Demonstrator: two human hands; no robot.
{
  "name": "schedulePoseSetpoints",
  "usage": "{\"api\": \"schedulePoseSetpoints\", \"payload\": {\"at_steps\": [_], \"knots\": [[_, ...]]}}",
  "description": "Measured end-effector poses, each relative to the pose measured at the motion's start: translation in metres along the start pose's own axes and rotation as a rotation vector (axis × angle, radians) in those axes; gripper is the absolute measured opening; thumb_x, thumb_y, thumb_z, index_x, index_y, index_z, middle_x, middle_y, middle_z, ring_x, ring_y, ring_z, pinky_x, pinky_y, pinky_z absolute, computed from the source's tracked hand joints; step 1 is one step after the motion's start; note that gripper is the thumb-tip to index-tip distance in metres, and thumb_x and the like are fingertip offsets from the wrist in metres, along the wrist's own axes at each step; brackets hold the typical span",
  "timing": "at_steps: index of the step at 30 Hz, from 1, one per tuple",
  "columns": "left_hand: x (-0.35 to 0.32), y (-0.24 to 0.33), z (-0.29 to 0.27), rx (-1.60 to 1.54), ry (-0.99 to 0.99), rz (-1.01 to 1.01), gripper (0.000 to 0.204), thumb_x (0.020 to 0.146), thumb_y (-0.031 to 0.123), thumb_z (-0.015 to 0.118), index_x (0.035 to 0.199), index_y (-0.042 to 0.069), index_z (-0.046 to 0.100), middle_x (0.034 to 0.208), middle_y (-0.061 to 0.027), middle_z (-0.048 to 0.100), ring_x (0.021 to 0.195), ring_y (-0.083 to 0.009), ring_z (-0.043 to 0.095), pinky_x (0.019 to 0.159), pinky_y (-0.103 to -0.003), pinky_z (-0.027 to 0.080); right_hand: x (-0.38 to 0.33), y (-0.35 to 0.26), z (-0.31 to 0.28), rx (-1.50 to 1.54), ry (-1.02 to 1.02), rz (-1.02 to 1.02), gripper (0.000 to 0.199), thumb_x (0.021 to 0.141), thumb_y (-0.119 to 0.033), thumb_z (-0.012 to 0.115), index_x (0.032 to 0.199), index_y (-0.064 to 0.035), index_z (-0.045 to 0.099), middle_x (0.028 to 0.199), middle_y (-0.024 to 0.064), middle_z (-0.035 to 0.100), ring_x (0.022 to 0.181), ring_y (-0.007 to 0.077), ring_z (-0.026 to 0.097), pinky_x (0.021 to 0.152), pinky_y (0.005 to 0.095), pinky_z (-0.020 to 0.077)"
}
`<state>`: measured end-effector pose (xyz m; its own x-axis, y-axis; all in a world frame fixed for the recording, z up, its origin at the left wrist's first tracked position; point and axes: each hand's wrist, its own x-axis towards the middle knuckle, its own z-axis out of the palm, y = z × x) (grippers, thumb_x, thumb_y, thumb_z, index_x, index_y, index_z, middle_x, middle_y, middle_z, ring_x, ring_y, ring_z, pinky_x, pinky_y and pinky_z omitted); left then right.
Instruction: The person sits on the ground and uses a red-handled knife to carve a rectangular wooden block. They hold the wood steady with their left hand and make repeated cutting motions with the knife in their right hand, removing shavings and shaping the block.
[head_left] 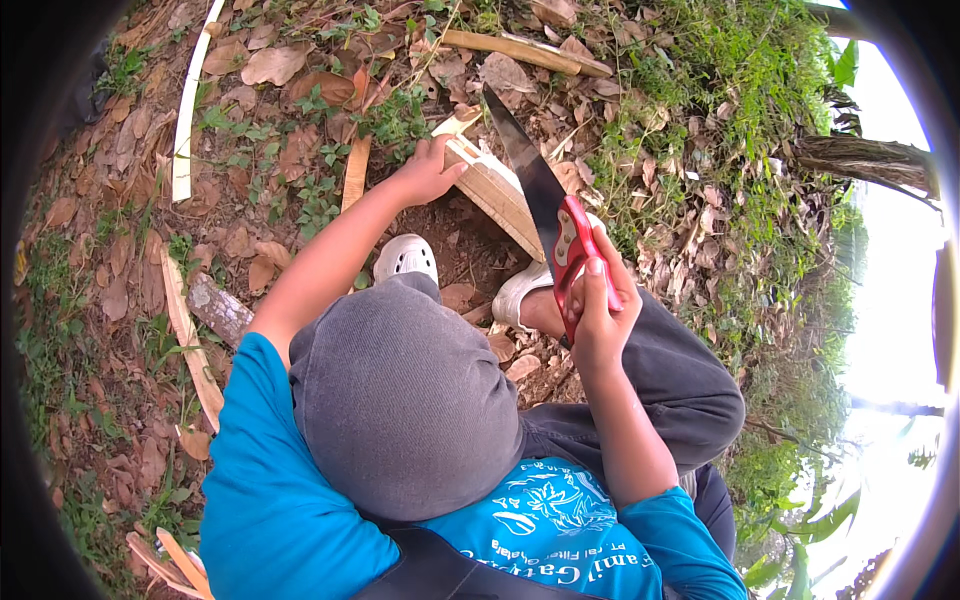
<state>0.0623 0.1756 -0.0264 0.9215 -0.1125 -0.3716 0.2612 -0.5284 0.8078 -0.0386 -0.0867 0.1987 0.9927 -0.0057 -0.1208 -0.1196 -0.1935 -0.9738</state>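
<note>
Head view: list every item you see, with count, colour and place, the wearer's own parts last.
Wooden block: 1, pale tan, upper centre
Hand saw: 1, dark blade and red handle, along the block's right side
Long strip: 1, pale, upper left
Short strip: 1, tan, left of the block
Split slat: 1, light brown, left
Log: 1, grey-brown, beside the slat
Wood piece: at least 1, tan, top
Offcuts: at least 2, tan, lower left
Dry leaves: many, brown, across the ground
Grass: plentiful, green, mainly right
Trunk: 1, brown, right edge
Clogs: 2, white, centre
Trousers: 1 pair, grey, lower centre
Shirt: 1, blue, bottom
Left hand: 1, bare, on the block's end
Right hand: 1, bare, round the saw's handle
</note>
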Motion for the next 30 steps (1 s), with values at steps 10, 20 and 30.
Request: {"api": "schedulePoseSetpoints", "payload": {"at_steps": [10,20,30], "knots": [[0.005,0.003,0.003,0.239,0.019,0.042,0.105,0.089,0.063,0.066,0.151,-0.006,0.015,0.148,-0.0314,0.028,0.143,-0.0477,0.035,0.119,-0.049,0.032,0.000,0.034,0.009,0.114,-0.010,0.041,0.046,0.103,-0.019,0.063,0.142,0.0057,0.057,0.107,0.0042,0.067,0.086,0.0065,0.059,0.077,0.0232,0.0491],[-0.019,0.036,0.005,0.500,0.165,-0.123,0.104,0.086,0.073,0.064,0.145,-0.005,0.030,0.143,-0.0272,0.050,0.125,-0.0411,0.060,0.096,-0.050,0.054,-0.021,0.041,-0.016,0.342,0.004,0.124,0.043,0.106,-0.019,0.057,0.142,0.0049,0.056,0.092,-0.0007,0.063,0.064,0.0000,0.048,0.058,0.0180,0.0388],[-0.021,0.047,-0.004,0.650,0.076,-0.186,0.098,0.094,0.065,0.058,0.151,-0.011,0.033,0.131,-0.0267,0.064,0.118,-0.0367,0.066,0.095,-0.047,0.056,-0.039,0.027,-0.025,0.352,0.006,0.171,0.043,0.109,-0.016,0.050,0.146,0.0060,0.049,0.059,-0.0058,0.042,0.048,0.0030,0.038,0.046,0.0214,0.0359]]}}
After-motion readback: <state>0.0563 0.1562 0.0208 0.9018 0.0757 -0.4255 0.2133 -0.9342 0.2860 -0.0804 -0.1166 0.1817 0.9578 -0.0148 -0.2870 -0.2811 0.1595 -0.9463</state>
